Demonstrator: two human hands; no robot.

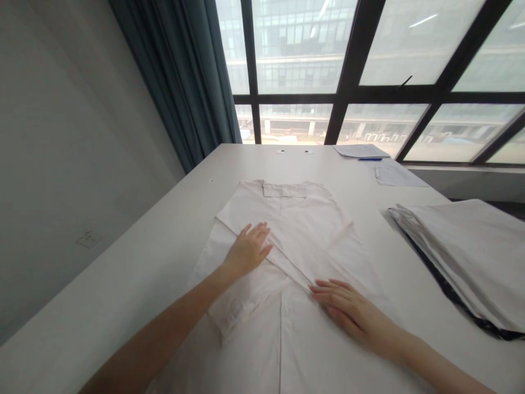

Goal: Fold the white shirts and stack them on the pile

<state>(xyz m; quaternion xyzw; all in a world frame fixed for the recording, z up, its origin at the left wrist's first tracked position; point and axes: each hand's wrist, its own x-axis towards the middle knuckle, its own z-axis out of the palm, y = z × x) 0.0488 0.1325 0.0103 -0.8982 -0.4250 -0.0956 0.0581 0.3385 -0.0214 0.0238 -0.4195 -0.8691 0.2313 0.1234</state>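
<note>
A white collared shirt lies spread on the white table, its collar toward the window. Both sleeves are folded across the body, one crossing over the other. Flat on the folded sleeve, my left hand rests with its fingers stretched out. Lower and to the right, my right hand also lies flat, fingers extended along the sleeve's edge. Neither hand grips the cloth. A cuff sticks out at the lower left of the shirt.
Folded white cloth with a black layer beneath is stacked at the table's right edge. Papers and a blue pen lie at the far right. Beyond the table are a dark curtain and framed windows.
</note>
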